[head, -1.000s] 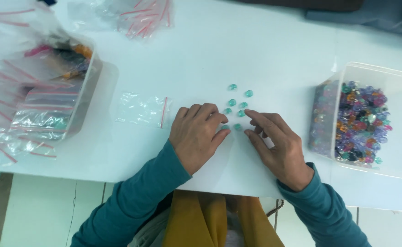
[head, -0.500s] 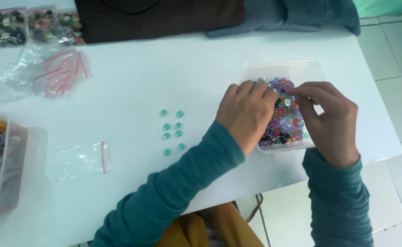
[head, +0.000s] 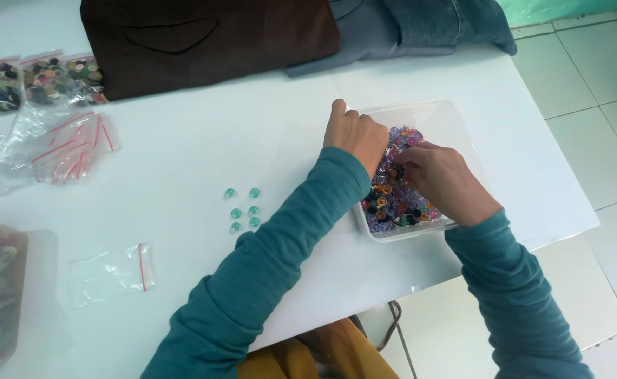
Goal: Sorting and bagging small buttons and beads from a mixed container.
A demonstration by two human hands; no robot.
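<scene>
While the teal beads [head: 242, 210] lie grouped on the table [head: 182, 161], both hands have moved into the clear tub [head: 440, 119]: left hand [head: 356, 137] and right hand [head: 443, 179] dig among mixed beads [head: 391, 200], each grip's closure hidden.

2 long teal sleeves, 1 on each arm, plain knit fabric, no pattern. Snug cuffs ending at the wrists, with soft folds and creases along the forearms and at the elbows. Left hand [head: 356, 135] and right hand [head: 440, 179] bare: no gloves, no visible rings or watch. Mustard-yellow garment at the lap, below the sleeves, at the bottom edge of view.
</scene>
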